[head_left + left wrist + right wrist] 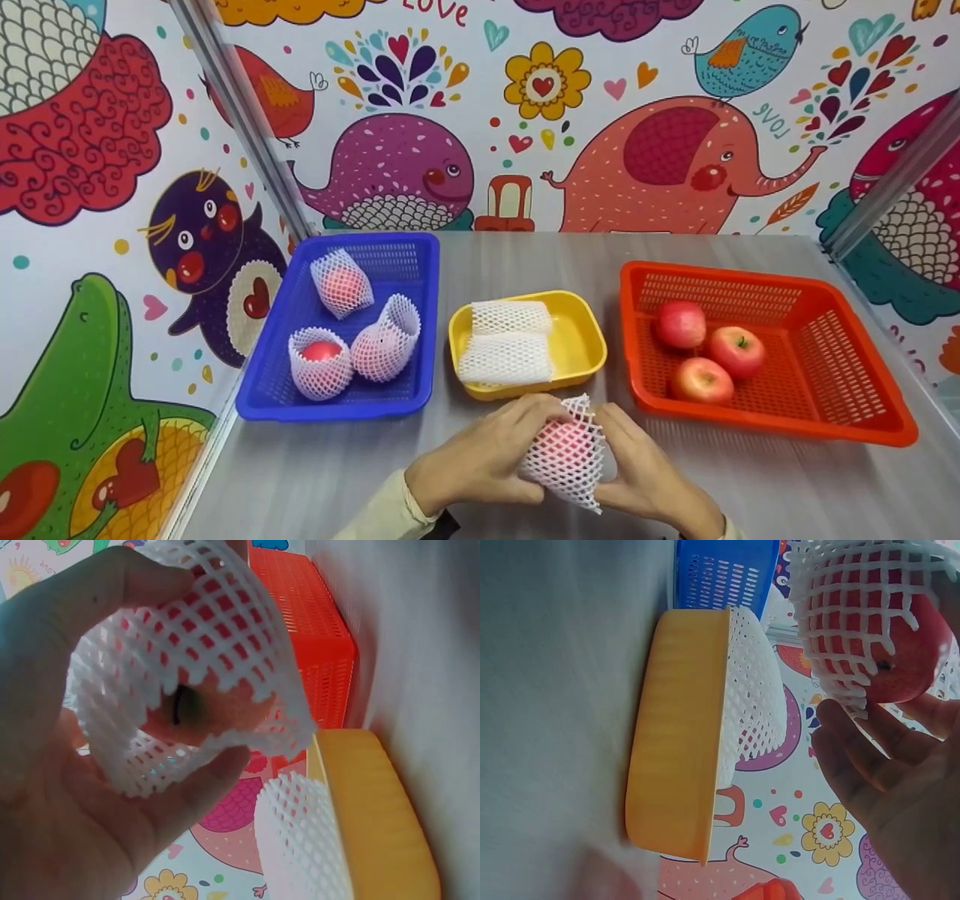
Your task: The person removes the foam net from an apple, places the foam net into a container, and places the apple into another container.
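Note:
At the front, a red apple sits inside a white foam net sleeve. My left hand holds it from the left, thumb and fingers curved round the sleeve. From the other side, my right hand grips the sleeve with fingertips and thumb, its palm standing off the fruit. In the left wrist view, the apple's stem end shows through the sleeve's ragged opening. The right wrist view shows the apple's other end partly bare, with fingers at the net's edge.
Behind the hands stands a yellow tray with flat foam sleeves. A blue basket at left contains three sleeved apples. The red basket at right has three bare apples. Patterned walls enclose the table.

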`<state>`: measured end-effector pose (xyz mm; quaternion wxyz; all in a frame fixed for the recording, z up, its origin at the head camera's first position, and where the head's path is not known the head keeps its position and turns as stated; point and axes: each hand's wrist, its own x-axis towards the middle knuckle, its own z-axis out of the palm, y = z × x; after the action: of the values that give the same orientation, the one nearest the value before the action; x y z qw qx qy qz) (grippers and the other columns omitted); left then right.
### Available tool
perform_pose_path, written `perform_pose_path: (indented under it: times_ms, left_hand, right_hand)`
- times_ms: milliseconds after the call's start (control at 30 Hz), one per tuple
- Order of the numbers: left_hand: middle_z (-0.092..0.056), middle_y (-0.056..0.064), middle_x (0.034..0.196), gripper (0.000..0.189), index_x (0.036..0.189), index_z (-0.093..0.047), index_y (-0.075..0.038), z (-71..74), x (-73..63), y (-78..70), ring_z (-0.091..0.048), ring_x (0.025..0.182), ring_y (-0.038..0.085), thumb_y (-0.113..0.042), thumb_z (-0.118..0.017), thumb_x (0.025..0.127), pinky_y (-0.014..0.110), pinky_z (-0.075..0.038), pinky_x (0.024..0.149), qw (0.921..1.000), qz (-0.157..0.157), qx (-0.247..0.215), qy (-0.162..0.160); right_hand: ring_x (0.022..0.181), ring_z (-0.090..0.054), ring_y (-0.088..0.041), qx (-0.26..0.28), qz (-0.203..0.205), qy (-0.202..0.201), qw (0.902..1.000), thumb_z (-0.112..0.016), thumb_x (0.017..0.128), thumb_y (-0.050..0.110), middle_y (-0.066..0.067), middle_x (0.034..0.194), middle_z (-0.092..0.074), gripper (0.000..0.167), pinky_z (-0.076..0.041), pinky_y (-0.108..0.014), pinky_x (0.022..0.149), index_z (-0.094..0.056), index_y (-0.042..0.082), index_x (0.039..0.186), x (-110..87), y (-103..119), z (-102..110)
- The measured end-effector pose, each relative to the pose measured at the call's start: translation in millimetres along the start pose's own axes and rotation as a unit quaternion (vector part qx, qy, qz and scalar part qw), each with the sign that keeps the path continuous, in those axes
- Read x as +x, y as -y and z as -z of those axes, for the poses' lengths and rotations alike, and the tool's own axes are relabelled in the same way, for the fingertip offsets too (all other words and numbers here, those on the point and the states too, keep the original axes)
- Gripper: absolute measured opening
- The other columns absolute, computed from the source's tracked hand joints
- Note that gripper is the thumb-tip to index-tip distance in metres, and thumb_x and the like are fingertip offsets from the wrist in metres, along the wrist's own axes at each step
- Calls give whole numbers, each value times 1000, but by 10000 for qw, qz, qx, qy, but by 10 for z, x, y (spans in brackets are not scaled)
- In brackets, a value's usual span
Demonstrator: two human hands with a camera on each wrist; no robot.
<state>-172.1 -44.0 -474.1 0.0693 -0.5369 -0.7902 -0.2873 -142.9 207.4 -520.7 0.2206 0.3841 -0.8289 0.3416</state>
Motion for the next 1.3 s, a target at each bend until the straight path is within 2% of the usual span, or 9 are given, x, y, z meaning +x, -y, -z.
perform_pose_path:
  times_ms: [100,200,333,500,700,800,900,1067,1300]
  left_hand:
    - [-48,5,136,92,139,-41,-9,3,-15,4,-46,127,12,-22,-87,59,24,-33,109,10000,-58,68,10]
    - [-48,5,137,91,139,-42,-9,11,-30,6,-46,129,13,-21,-86,61,24,-33,110,9999,-95,83,-11]
    - [-48,4,138,88,141,-42,-10,30,-53,12,-45,130,12,-19,-85,64,25,-32,110,9999,-97,125,0]
    - [-50,1,137,81,140,-45,-13,55,-105,24,-47,128,11,-15,-84,68,25,-35,108,10000,-24,49,25]
    - [-56,0,117,65,134,-55,-18,91,-167,49,-55,100,7,-7,-79,75,16,-45,87,9987,408,-261,-142]
    - [-59,0,108,57,132,-58,-17,117,-174,59,-55,92,7,-8,-78,80,15,-45,82,9988,426,-206,-125]
    - [-61,0,106,52,130,-59,-16,131,-167,70,-55,91,7,-9,-77,82,14,-45,81,9992,360,-152,-78]
    - [-63,0,109,45,126,-61,-14,156,-183,98,-57,92,8,-8,-75,84,15,-46,83,9993,355,-144,-45]
    - [-64,0,109,40,122,-64,-11,300,-195,167,-59,92,9,-7,-72,84,20,-49,83,9974,718,51,-41]
  right_hand:
    - [102,-55,-20,17,192,-118,9997,-89,57,23,-7,114,-59,79,-41,-21,94,-58,3,127,17,-16,-16]
    - [105,-55,-25,-155,388,-248,9988,-87,49,23,-9,114,-60,82,-38,-22,100,-60,2,124,19,-39,-25]
    - [110,-54,-32,-262,536,-335,9977,-85,52,30,-10,117,-62,81,-32,-24,107,-61,-1,123,19,-62,-27]
    - [111,-54,-34,-164,568,-294,9978,-86,59,37,-6,119,-63,78,-32,-28,107,-61,3,124,12,-71,-23]
    - [114,-53,-34,-210,359,-289,9987,-89,61,38,-11,124,-62,83,-32,-24,108,-59,2,128,-30,-67,2]
    - [114,-53,-33,-151,296,-316,9989,-90,65,45,-13,125,-61,87,-32,-25,108,-58,1,132,-38,-71,18]
    - [116,-52,-32,-51,229,-309,9992,-90,66,45,-13,127,-61,88,-32,-25,108,-57,1,134,-51,-75,35]
    - [116,-52,-30,-21,153,-325,9994,-92,62,37,-10,127,-61,88,-33,-26,106,-57,1,134,-75,-84,89]
    - [115,-52,-25,-106,-251,-326,9991,-95,60,34,-7,127,-61,89,-33,-25,104,-58,5,136,-140,-109,203]
